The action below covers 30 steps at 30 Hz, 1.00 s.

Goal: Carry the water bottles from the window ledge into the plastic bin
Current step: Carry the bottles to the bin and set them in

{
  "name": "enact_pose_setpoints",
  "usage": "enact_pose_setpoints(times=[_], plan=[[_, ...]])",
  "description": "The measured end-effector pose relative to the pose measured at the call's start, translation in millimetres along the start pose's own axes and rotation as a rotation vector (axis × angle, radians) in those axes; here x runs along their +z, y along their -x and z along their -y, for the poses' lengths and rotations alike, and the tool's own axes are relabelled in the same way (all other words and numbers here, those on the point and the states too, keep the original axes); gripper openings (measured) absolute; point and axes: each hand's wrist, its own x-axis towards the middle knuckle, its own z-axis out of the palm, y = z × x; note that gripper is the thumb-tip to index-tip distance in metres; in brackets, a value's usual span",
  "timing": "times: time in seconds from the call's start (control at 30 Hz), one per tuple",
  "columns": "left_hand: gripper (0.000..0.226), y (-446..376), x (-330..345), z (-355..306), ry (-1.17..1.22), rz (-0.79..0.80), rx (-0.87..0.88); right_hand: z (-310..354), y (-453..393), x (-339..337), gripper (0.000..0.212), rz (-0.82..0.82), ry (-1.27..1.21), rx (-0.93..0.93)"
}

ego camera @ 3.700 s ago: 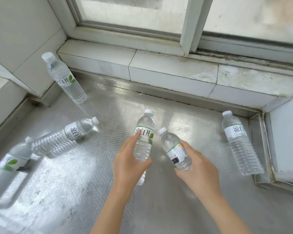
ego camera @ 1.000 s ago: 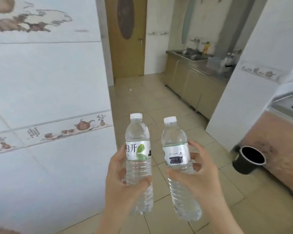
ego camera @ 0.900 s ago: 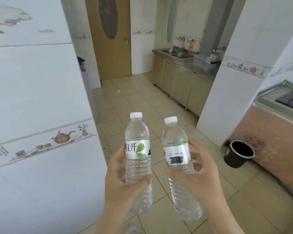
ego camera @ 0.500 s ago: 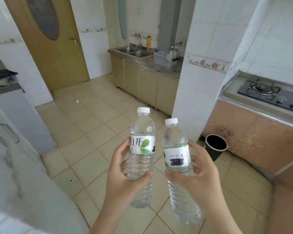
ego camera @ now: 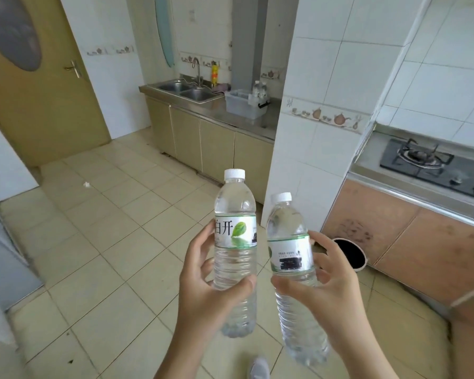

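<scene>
My left hand grips a clear water bottle with a green-leaf label, held upright at chest height. My right hand holds a second clear water bottle with a white label, tilted slightly left. The two bottles are side by side, a small gap between them. Far ahead on the steel counter stands a pale grey plastic bin, with two more bottles standing just behind it. The window ledge is out of view.
A double sink lies left of the bin on the counter. A white tiled pillar stands right of the path. A black bucket sits on the floor by the stove counter. A wooden door is at left.
I lifted both bottles off the ledge and turned into the kitchen. Over the last second the view swung further right, bringing the sink counter, bin and stove into sight.
</scene>
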Motion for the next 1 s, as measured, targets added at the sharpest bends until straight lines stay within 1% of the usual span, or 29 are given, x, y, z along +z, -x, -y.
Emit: enact_pose_setpoints(times=[0.1,0.27,0.47,0.6,0.8,1.0], plan=[[0.092,-59,23,11,0.002,-0.027,0.002,-6,-72,3,0.078,-0.001,0.015,-0.014],[0.091,-157,54,22,0.014,-0.075,0.014,0,-188,10,0.079,0.043,0.01,-0.02],[0.091,-260,70,37,-0.001,-0.103,0.036,4,-297,30,0.08,0.093,-0.008,-0.01],[0.091,-333,71,55,-0.005,-0.129,0.026,1,-367,54,0.08,0.087,-0.008,-0.002],[0.091,-462,69,79,-0.022,-0.092,0.021,-5,-483,101,0.081,0.018,-0.01,0.016],[0.091,-603,72,91,-0.019,0.012,0.005,2,-594,146,0.08,-0.064,-0.012,0.042]])
